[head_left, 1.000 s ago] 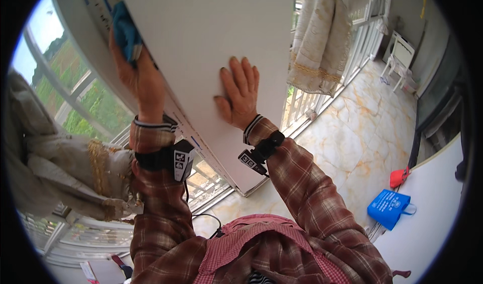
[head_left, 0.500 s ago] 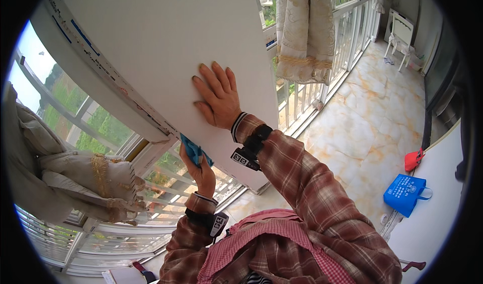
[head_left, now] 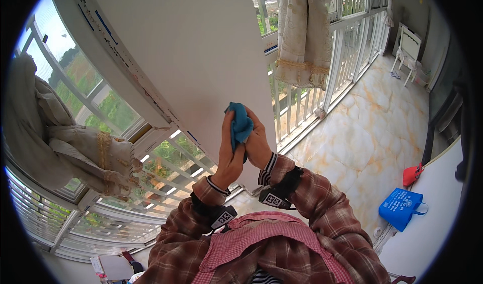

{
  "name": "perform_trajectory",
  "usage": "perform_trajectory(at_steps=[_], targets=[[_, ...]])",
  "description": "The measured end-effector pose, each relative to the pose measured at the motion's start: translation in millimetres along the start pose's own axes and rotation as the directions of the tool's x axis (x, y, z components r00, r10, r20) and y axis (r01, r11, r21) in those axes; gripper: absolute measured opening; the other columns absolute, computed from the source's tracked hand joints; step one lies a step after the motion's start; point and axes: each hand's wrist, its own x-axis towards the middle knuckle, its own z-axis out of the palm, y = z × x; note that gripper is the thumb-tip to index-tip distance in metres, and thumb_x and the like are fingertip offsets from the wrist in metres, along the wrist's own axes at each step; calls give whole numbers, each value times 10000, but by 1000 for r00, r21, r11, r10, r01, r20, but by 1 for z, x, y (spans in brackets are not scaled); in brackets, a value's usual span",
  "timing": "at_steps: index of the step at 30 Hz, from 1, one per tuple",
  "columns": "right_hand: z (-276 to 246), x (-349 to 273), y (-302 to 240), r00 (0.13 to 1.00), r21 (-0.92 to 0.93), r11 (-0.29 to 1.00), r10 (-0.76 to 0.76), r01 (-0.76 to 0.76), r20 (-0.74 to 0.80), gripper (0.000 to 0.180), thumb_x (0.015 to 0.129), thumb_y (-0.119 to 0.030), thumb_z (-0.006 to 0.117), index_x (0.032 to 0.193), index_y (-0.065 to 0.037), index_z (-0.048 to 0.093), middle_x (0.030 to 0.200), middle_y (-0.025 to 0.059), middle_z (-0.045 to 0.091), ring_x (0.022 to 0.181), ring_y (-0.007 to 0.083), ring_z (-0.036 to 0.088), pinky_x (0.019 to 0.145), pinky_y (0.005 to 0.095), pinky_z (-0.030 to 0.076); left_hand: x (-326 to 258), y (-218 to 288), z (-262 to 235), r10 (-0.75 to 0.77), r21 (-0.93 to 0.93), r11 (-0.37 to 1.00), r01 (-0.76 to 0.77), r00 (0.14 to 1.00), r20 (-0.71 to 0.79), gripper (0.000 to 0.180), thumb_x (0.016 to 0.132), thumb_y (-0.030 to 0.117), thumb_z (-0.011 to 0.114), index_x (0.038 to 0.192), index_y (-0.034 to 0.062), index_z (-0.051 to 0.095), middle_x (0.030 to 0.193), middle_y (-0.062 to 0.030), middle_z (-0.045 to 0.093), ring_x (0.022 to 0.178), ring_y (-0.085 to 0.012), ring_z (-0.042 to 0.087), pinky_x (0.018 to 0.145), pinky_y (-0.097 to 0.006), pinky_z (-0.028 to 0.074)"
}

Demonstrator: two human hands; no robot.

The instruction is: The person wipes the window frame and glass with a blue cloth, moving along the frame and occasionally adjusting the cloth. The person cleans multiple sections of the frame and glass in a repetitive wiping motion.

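A crumpled blue cloth (head_left: 241, 124) is bunched between my two hands, in front of a tall white panel (head_left: 181, 48). My left hand (head_left: 229, 156) closes on it from the left, fingers pointing up along its edge. From the other side my right hand (head_left: 259, 142) wraps round the same cloth. Both hands are close together near the panel's lower part; whether they touch the panel I cannot tell. Along the panel's left side runs a white frame strip (head_left: 126, 63) with dark marks and blue stripes.
Beige curtains hang at the left (head_left: 75, 138) and at the upper right (head_left: 304, 42), before barred windows. Marbled floor tiles (head_left: 352, 128) stretch to the right, with a white chair (head_left: 407, 50) at the far end. A blue bag (head_left: 401, 208) and a red bag (head_left: 412, 174) lie at the right.
My right hand has left the panel and come down to grip the cloth. My left hand has brought the cloth up and right, away from the frame strip.
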Motion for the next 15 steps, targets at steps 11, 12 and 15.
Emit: perform_trajectory(at_steps=[11, 12, 15], targets=[[-21, 84, -72, 735, -590, 566, -675, 576, 70, 277, 937, 4, 507, 1200, -14, 590, 1072, 95, 630, 975, 173, 606, 897, 284, 470, 37, -11, -83, 547, 680, 703, -208, 768, -331, 569, 959, 134, 476, 1453, -46, 259, 1506, -288, 263, 1400, -434, 274, 1122, -512, 255], [-15, 96, -75, 667, -588, 479, -731, 652, 144, 280, 928, 7, 516, 1196, -13, 595, 1137, 118, 617, 1018, 216, 609, 916, 301, 468, 46, -18, -92, 529, 671, 717, -188, 774, -347, 579, 963, 141, 467, 1459, -51, 238, 1509, -287, 252, 1396, -435, 273, 1124, -507, 249], [10, 122, -74, 440, -693, 80, -823, 717, 360, 328, 888, 8, 553, 1213, -25, 582, 1273, 168, 542, 1187, 349, 507, 1004, 394, 415, 65, -41, -103, 490, 637, 753, -165, 786, -376, 623, 973, 170, 439, 1477, -73, 164, 1520, -279, 220, 1384, -431, 274, 1130, -493, 232]])
